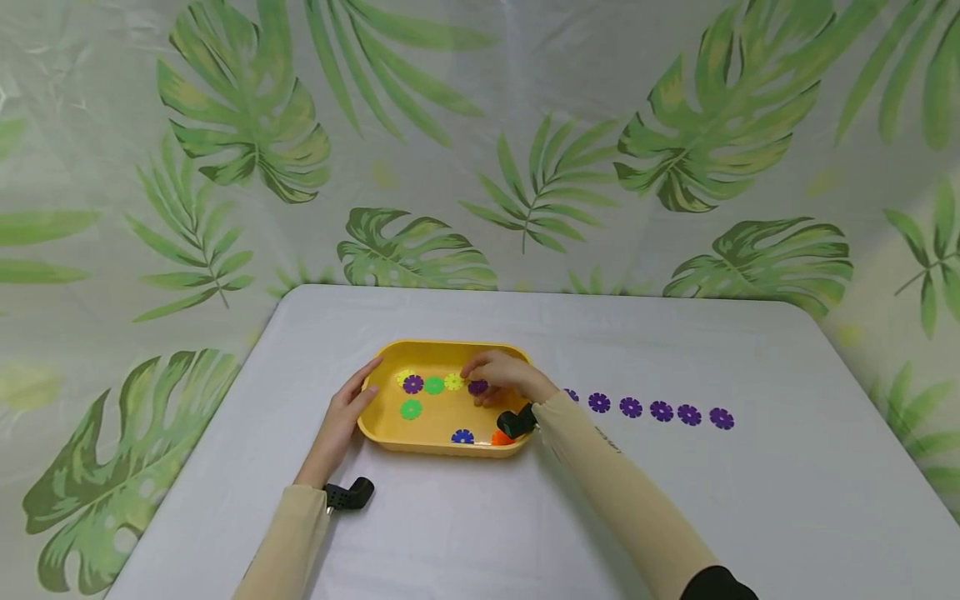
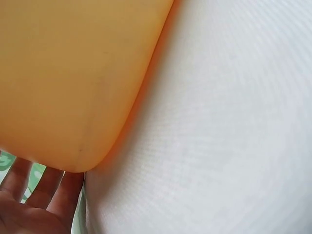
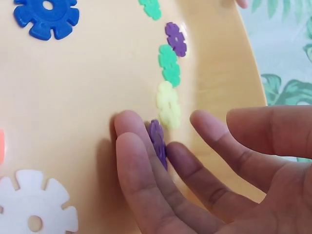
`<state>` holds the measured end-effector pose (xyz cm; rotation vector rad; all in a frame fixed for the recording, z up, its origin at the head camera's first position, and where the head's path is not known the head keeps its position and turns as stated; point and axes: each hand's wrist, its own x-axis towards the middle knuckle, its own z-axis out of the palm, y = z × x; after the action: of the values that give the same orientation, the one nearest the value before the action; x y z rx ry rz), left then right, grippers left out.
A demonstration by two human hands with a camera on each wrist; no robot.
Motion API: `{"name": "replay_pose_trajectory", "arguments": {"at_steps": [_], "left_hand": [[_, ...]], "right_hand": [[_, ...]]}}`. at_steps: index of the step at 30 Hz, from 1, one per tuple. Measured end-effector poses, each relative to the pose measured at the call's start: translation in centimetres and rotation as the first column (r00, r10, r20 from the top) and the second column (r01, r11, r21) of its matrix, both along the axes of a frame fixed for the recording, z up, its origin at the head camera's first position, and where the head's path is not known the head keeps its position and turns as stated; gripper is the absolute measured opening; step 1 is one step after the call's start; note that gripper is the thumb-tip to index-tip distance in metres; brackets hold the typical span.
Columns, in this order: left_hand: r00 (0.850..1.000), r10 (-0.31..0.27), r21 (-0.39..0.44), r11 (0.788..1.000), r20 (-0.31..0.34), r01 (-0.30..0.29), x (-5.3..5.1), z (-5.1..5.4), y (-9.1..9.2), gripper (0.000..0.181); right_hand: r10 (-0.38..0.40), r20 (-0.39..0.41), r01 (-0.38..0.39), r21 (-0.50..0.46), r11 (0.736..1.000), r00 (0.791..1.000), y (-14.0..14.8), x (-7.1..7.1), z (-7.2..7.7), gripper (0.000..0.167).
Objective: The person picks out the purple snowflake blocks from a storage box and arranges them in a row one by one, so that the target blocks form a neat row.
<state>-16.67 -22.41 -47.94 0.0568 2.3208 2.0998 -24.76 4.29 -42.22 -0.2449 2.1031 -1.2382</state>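
Note:
A yellow tray (image 1: 442, 446) stands on the white table with notched plastic snowflake discs inside. My left hand (image 1: 347, 408) grips its left end, thumb over the rim; the left wrist view shows fingers (image 2: 56, 195) against the outer wall. My right hand (image 1: 504, 375) is inside the tray toward its right end. Its fingers pinch a purple snowflake disc (image 3: 157, 141), tilted on edge. Close by lie a yellow disc (image 3: 168, 105), a green disc (image 3: 169, 66) and another purple disc (image 3: 176, 39). A blue disc (image 3: 46, 17) and a white disc (image 3: 36, 204) lie nearer the tray's front.
Several purple discs (image 1: 661, 411) form a row on the table right of the tray, partly behind the right forearm. An orange disc (image 1: 502, 437) lies in the tray's front right corner. A leaf-patterned sheet (image 1: 540, 192) hangs behind the table.

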Motion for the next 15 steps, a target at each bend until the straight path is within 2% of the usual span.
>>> {"name": "replay_pose_trajectory", "arguments": {"at_steps": [8, 15], "left_hand": [[1.0, -0.002, 0.006, 1.0, 0.003, 0.002, 0.24, 0.09, -0.01, 0.046], [1.0, -0.006, 0.005, 1.0, 0.002, 0.006, 0.06, -0.06, -0.06, 0.046]], "right_hand": [[0.033, 0.002, -0.033, -0.01, 0.999, 0.999, -0.04, 0.06, -0.24, 0.026], [0.03, -0.083, -0.034, -0.044, 0.998, 0.996, -0.18, -0.01, -0.53, 0.022]]}}
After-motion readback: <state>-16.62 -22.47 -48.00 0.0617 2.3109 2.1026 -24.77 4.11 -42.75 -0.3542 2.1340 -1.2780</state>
